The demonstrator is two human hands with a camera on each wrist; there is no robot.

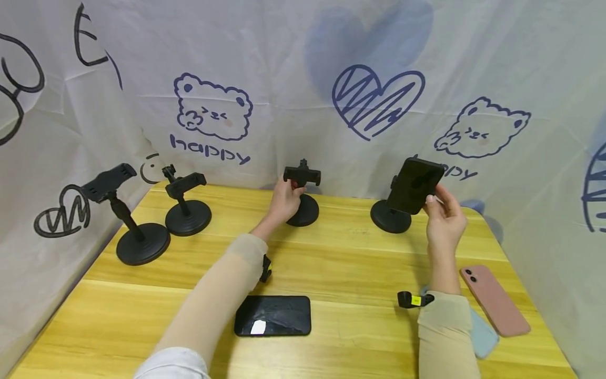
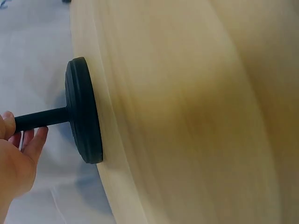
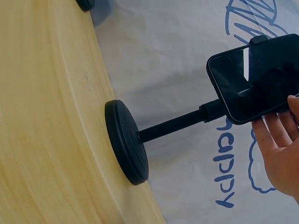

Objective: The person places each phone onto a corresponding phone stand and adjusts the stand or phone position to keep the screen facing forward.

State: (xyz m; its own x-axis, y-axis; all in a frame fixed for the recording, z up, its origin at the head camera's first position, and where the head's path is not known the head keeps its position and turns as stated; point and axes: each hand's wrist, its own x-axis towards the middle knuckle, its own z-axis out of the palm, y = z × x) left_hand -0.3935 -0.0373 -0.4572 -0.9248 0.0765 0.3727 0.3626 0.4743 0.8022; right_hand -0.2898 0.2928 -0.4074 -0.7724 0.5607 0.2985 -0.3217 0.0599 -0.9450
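At the back middle of the table, my left hand (image 1: 285,202) holds the pole of a black phone stand (image 1: 305,211) just below its clamp. The left wrist view shows the fingers and thumb round the pole (image 2: 51,116), with the round base on the table edge. My right hand (image 1: 446,226) pinches the right edge of a black smartphone (image 1: 413,187). This phone sits tilted at the clamp of another black stand (image 1: 389,221). In the right wrist view its dark screen (image 3: 261,84) faces out, and a clamp jaw shows at its upper edge.
Two more black phone stands, one taller (image 1: 143,245) and one shorter (image 1: 188,218), stand at the left. Another black phone (image 1: 272,316) lies face up near the front. By the right forearm lie a pink phone (image 1: 497,300) and a partly hidden light blue phone (image 1: 482,334).
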